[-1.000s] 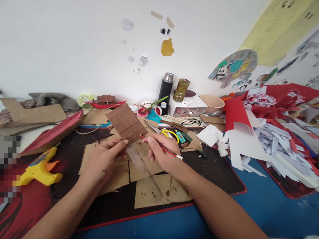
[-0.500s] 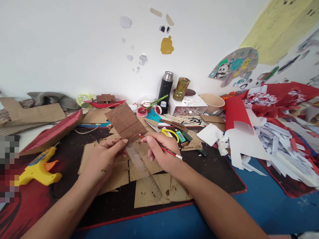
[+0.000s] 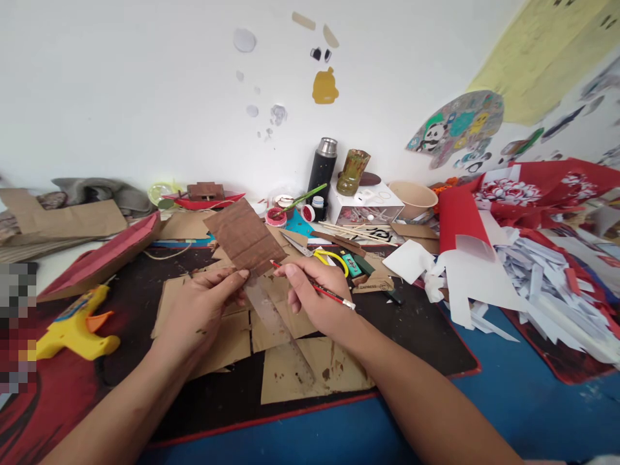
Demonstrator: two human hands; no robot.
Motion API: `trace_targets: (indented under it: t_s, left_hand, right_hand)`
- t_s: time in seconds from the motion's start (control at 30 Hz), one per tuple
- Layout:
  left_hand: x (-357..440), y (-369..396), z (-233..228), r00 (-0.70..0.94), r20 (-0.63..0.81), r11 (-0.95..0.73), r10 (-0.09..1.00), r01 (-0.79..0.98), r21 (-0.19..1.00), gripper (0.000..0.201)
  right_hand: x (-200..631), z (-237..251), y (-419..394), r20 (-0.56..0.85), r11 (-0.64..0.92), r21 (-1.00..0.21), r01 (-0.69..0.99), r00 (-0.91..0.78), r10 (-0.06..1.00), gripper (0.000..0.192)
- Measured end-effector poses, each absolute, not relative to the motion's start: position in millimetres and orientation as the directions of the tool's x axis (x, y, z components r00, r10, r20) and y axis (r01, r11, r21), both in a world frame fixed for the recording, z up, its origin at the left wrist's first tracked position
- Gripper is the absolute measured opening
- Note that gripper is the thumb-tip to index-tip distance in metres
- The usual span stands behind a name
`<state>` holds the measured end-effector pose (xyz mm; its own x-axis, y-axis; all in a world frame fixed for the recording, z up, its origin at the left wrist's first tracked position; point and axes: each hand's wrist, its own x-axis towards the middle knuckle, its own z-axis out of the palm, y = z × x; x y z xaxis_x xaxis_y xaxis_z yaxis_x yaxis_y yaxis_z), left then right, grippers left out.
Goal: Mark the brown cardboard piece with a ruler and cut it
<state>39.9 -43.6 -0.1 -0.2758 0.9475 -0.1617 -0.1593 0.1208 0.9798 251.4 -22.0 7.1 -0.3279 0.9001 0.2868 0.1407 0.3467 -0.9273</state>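
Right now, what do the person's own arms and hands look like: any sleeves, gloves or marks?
Both forearms are bare as far as the picture shows, with no sleeves, gloves, watch or rings visible. The left hand has dark brown smudges on its back and fingers. The right hand looks unmarked.

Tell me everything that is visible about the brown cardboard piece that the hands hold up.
The brown cardboard piece is a flat, roughly rectangular sheet, painted dark brown, with faint straight lines across its face like planks. It is raised above the black mat and tilted, one corner pointing down. The left hand pinches its lower edge with thumb and fingers; the right hand, which also holds a red pencil, touches the lower corner. A clear ruler reaches out from under that same edge, toward the person.
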Motion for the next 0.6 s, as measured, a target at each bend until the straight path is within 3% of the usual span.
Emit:
trace_targets:
  t_s: [0.6]
  left_hand:
    - [39.5,-44.0,-3.0,-0.273,-0.156,0.111,0.949,-0.174,0.978,0.038]
  right_hand:
    - [250.6,6.3,-20.8,0.284,0.340,-0.931,0.132,-0.323,0.903,0.043]
